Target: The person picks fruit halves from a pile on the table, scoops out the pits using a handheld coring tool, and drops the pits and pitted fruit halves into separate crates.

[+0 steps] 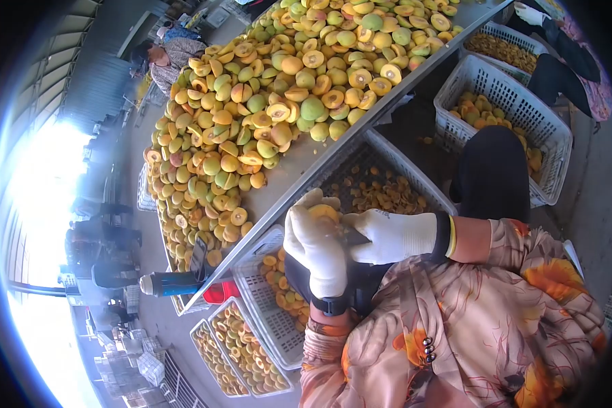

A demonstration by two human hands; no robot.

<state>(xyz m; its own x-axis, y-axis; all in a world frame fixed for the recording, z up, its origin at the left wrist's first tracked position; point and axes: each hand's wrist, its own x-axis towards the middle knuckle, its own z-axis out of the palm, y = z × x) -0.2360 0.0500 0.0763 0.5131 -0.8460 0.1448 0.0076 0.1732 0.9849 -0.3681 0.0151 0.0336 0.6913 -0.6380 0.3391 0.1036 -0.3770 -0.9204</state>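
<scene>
Wearing a white glove and a dark wristband, my left hand is closed around a yellow-orange fruit piece. My right hand, also white-gloved, meets it from the right with its fingers closed. Whatever the right hand grips is mostly hidden; a dark shape shows between the hands. Both hands are over my lap, beside the metal table edge. Just beyond them, a crate contains small brownish-orange pieces.
Halved fruit is heaped on the table. Crates of fruit stand at lower left and upper right. A blue cylindrical object lies at the table's corner. One person is across the table; another is at upper right.
</scene>
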